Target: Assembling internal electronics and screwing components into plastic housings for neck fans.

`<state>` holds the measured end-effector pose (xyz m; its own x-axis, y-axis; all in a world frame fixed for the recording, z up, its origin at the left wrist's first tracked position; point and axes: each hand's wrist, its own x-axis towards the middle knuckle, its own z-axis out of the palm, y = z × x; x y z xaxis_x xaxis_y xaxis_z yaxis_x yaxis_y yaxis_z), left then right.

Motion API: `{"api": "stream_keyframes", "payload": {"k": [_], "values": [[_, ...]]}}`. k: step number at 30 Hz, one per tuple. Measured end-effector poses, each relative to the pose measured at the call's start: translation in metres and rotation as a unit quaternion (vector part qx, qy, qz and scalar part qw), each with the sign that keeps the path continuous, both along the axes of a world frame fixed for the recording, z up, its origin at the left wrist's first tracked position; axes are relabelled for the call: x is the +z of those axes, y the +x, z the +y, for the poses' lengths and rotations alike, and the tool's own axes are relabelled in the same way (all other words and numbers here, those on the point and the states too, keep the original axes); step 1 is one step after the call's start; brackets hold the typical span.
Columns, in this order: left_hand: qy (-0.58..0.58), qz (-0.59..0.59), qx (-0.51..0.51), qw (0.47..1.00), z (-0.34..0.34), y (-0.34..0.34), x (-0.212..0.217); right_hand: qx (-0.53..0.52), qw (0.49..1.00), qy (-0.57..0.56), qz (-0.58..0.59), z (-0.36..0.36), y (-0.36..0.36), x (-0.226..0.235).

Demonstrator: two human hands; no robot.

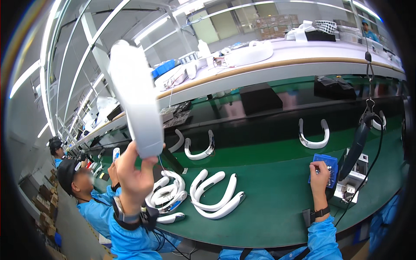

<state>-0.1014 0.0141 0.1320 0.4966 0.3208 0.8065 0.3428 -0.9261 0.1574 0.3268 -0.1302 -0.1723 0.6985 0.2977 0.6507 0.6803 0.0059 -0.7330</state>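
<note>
My left hand (135, 175) is raised and closed around the lower end of a white curved housing (138, 99), which stands upright near the camera. A thin wire hangs beside its lower end. At the right, my right hand (320, 173) reaches over a blue tray (330, 161) holding small parts. Its fingers are pinched together; whatever lies between them is too small to make out. Several white U-shaped neckband housings (216, 212) lie on the green bench between my hands, some piled in a coiled-looking group (167, 193).
A dark electric screwdriver (355, 147) hangs by a cable beside a grey metal box-shaped machine (346, 193). Behind, U-shaped housings (314, 144) rest on a green belt beneath a white shelf (277, 54). A co-worker in blue (93, 206) sits close on my left.
</note>
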Motion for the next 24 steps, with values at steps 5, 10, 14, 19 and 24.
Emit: {"api": "stream_keyframes", "payload": {"k": [5, 10, 14, 19, 24], "values": [[0.229, 0.168, 0.009, 0.959, 0.022, 0.055, 0.049, 0.006, 1.000, -0.004, 0.003, -0.003, 0.003, -0.004], [0.230, 0.269, -0.056, 0.934, 0.042, 0.125, 0.079, 0.012, 1.000, 0.008, -0.002, -0.001, 0.003, -0.005], [0.235, 0.285, -0.103, 0.924, 0.064, 0.187, 0.097, 0.001, 1.000, -0.027, -0.009, -0.002, 0.010, -0.014], [0.068, 0.320, -0.081, 0.941, 0.080, 0.226, 0.101, 0.003, 1.000, 0.002, -0.010, 0.000, 0.006, -0.009], [0.110, 0.339, -0.073, 0.932, 0.083, 0.245, 0.115, 0.002, 0.999, 0.000, -0.032, -0.003, 0.001, 0.001]]}}
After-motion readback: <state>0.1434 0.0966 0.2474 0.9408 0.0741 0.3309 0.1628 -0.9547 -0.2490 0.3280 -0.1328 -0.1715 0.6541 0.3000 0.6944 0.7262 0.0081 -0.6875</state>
